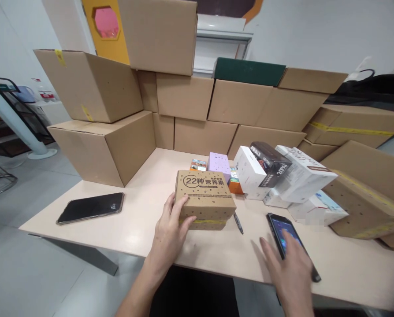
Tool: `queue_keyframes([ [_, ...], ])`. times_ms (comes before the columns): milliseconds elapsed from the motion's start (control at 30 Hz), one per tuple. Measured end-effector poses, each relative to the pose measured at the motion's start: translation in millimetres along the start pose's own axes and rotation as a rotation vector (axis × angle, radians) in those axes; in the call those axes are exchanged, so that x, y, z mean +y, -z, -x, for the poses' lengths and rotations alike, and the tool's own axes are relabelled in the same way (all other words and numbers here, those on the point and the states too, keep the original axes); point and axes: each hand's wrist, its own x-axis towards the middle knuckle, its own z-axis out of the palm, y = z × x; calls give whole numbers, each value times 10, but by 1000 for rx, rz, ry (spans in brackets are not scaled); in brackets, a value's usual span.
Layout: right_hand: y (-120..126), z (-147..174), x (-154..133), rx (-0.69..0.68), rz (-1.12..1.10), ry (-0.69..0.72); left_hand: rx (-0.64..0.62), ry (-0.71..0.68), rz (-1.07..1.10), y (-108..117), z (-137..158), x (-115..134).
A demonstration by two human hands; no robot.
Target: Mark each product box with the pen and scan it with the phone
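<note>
A small printed cardboard box (pixel 205 193) sits near the table's front edge. My left hand (pixel 172 224) grips its left front corner, with the thumb on the front face and fingers along the top edge and side. My right hand (pixel 288 259), slightly blurred, hovers over a black handheld device (pixel 278 224) with a lit screen, which lies on the table. Its thumb and fingers are spread and hold nothing. Between the box and the device lies a dark pen (pixel 238 223).
A black smartphone (pixel 91 208) lies at the table's left. Behind the box stand a purple box (pixel 219 164) and several white and brown cartons (pixel 306 174). Large cardboard boxes (pixel 205 136) are stacked along the back. A dotted carton (pixel 365 202) stands at right.
</note>
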Motion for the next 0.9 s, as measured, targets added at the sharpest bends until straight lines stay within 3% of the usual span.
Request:
queue_keyframes([
  [100, -100, -39, -571, -336, -340, 1, 1, 2, 7, 37, 26, -49],
  [167, -207, -43, -943, -526, -495, 137, 13, 5, -10, 114, 48, -116],
  [333, -559, -13, -1636, -532, -690, 319, 57, 114, -132, 498, 37, -373],
  [467, -766, 18, -1963, -622, -810, 266, 42, 264, -257, 705, -111, -553],
  [567, -768, 66, -1982, -728, -830, 165, -5, 289, -282, 689, -309, -685],
  [667, -667, 124, -1791, -825, -832, 77, -49, 286, -305, 582, -563, -836],
  [900, -407, 167, -1150, -717, -867, -176, -142, 300, -295, 370, -1090, -1190],
])
